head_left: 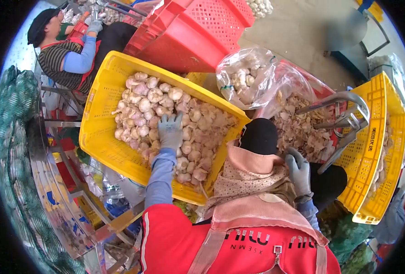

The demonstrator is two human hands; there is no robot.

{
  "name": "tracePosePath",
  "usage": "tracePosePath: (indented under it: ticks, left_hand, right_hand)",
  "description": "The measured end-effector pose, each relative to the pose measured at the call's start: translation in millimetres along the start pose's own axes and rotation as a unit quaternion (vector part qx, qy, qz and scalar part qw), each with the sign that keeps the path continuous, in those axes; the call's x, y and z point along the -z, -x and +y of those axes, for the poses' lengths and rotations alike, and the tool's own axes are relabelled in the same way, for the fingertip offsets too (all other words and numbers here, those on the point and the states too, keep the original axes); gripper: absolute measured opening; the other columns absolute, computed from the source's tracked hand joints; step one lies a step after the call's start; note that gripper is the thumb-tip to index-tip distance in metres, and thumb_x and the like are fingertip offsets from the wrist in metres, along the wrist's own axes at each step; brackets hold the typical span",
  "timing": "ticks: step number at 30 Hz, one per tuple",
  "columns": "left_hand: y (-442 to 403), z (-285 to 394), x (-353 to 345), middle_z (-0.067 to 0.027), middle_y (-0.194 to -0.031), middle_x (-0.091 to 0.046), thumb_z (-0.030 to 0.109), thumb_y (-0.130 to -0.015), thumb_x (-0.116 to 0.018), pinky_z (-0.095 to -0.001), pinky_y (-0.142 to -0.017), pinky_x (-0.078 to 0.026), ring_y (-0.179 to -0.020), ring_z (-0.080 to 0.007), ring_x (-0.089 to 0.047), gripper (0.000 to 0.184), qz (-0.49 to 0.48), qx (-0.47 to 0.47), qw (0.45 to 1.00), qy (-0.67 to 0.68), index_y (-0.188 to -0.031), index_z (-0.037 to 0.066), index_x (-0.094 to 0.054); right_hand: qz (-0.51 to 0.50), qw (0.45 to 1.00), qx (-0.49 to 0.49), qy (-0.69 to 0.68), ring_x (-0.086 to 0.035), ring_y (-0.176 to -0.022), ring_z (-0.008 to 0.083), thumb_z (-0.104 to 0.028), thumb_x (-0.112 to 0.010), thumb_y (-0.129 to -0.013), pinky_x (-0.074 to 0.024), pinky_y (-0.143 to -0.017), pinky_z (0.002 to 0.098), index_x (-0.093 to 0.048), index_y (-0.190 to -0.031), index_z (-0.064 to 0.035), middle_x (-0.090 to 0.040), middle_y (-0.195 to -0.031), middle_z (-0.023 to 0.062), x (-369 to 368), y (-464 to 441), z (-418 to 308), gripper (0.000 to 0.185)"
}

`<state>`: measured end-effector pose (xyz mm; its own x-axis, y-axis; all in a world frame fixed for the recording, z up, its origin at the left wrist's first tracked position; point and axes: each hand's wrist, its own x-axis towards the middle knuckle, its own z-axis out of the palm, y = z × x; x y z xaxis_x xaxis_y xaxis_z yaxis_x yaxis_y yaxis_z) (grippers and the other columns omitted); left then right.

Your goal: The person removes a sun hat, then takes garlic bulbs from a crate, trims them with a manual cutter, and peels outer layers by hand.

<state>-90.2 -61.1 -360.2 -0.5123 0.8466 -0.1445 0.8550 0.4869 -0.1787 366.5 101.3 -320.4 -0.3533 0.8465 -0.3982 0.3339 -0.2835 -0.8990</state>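
Observation:
My left hand (170, 131), in a grey work glove, reaches into a yellow crate (103, 123) of garlic bulbs (194, 119). Its fingers are apart and rest on the bulbs; nothing shows lifted in them. Closer to my body, my right hand (298, 172), also gloved, is by my lap, at the edge of a heap of loose garlic skins (296, 125). Its fingers are stretched out and I see nothing held. A curved metal tool frame (351, 121) stands over the skins, just beyond that hand.
A clear plastic bag (246, 80) of garlic sits past the yellow crate, below a stack of red crates (184, 34). Another yellow crate (371, 150) stands tilted at right. Green net sacks (24, 169) line the left side. A co-worker (70, 57) sits at upper left.

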Motion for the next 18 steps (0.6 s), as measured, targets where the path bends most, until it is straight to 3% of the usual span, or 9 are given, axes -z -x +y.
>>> tracePosePath:
  ticks: [3, 4, 5, 7, 12, 13, 15, 16, 18]
  left_hand:
    - [9, 12, 27, -0.0113, -0.120, -0.065, 0.021, -0.078, -0.087, -0.0458, -0.101, -0.048, -0.119, -0.0295, -0.059, 0.074, 0.088, 0.037, 0.982, 0.162, -0.146, 0.015, -0.057]
    - [13, 23, 28, -0.0117, -0.122, -0.066, 0.018, -0.080, -0.088, -0.0412, -0.098, -0.051, -0.116, -0.0266, -0.062, 0.075, 0.101, 0.066, 0.909, 0.398, -0.148, 0.012, -0.056]
    - [14, 36, 29, -0.0120, -0.123, -0.067, 0.014, -0.081, -0.088, -0.0365, -0.095, -0.054, -0.113, -0.0237, -0.065, 0.076, 0.106, 0.091, 0.779, 0.611, -0.149, 0.009, -0.055]
    - [22, 73, 85, -0.0125, -0.131, -0.066, 0.013, -0.084, -0.088, -0.0325, -0.098, -0.055, -0.116, -0.0197, -0.064, 0.071, 0.095, 0.022, 0.728, 0.679, -0.147, 0.000, -0.056]
    - [49, 202, 163, -0.0133, -0.127, -0.068, 0.018, -0.081, -0.090, -0.0348, -0.099, -0.057, -0.112, -0.0219, -0.068, 0.064, -0.007, -0.115, 0.643, 0.757, -0.134, -0.006, -0.064]
    - [49, 226, 161, -0.0147, -0.125, -0.070, 0.019, -0.081, -0.091, -0.0330, -0.095, -0.058, -0.108, -0.0204, -0.069, 0.062, 0.007, -0.159, 0.681, 0.715, -0.132, -0.007, -0.065]
    - [52, 270, 170, -0.0159, -0.122, -0.071, 0.020, -0.082, -0.090, -0.0313, -0.094, -0.056, -0.110, -0.0221, -0.070, 0.061, -0.030, -0.174, 0.642, 0.746, -0.131, -0.007, -0.066]
    - [47, 282, 168, -0.0165, -0.126, -0.069, 0.017, -0.084, -0.088, -0.0313, -0.098, -0.054, -0.114, -0.0233, -0.068, 0.063, -0.006, -0.229, 0.660, 0.715, -0.137, -0.006, -0.062]
    - [43, 300, 181, -0.0173, -0.132, -0.066, 0.013, -0.087, -0.084, -0.0318, -0.100, -0.053, -0.116, -0.0237, -0.066, 0.070, 0.018, -0.323, 0.661, 0.677, -0.147, -0.004, -0.053]
  right_hand:
    - [-0.009, 0.998, 0.045, -0.035, -0.067, -0.107, 0.0164, -0.014, -0.064, -0.103, -0.0532, -0.094, 0.0296, -0.063, -0.134, 0.0069, -0.072, -0.119, 0.0124, -3, 9, -13, 0.037]
    - [-0.003, 0.998, 0.062, -0.029, -0.067, -0.103, 0.0153, -0.014, -0.064, -0.103, -0.0537, -0.092, 0.0291, -0.063, -0.134, 0.0072, -0.073, -0.116, 0.0120, -5, 12, -15, 0.038]
    - [0.004, 0.996, 0.082, -0.022, -0.068, -0.100, 0.0142, -0.014, -0.064, -0.102, -0.0543, -0.090, 0.0285, -0.062, -0.134, 0.0075, -0.075, -0.112, 0.0116, -7, 12, -19, 0.039]
    - [-0.037, 0.995, 0.072, -0.055, -0.067, -0.086, 0.0116, -0.014, -0.062, -0.101, -0.0549, -0.080, 0.0270, -0.061, -0.135, 0.0090, -0.076, -0.100, 0.0065, -12, 17, -38, 0.041]
    - [-0.141, 0.969, 0.080, -0.185, -0.066, -0.093, 0.0108, -0.019, -0.062, -0.102, -0.0524, -0.085, 0.0256, -0.050, -0.146, 0.0069, -0.074, -0.104, 0.0060, -15, 30, -69, 0.053]
    - [-0.142, 0.957, 0.091, -0.236, -0.065, -0.094, 0.0103, -0.021, -0.062, -0.102, -0.0542, -0.084, 0.0261, -0.051, -0.146, 0.0055, -0.073, -0.109, 0.0055, -14, 31, -81, 0.052]
    - [-0.016, 0.959, 0.035, -0.280, -0.066, -0.091, 0.0100, -0.025, -0.059, -0.104, -0.0590, -0.082, 0.0282, -0.058, -0.142, 0.0028, -0.071, -0.110, 0.0045, -8, 30, -73, 0.047]
    - [0.016, 0.947, 0.021, -0.320, -0.064, -0.086, 0.0096, -0.028, -0.056, -0.106, -0.0576, -0.076, 0.0279, -0.067, -0.126, 0.0018, -0.070, -0.103, 0.0033, -2, 36, -83, 0.037]
    - [0.034, 0.968, 0.082, -0.233, -0.061, -0.081, 0.0086, -0.028, -0.053, -0.108, -0.0548, -0.070, 0.0278, -0.070, -0.109, -0.0004, -0.067, -0.097, 0.0028, 18, 33, -71, 0.032]
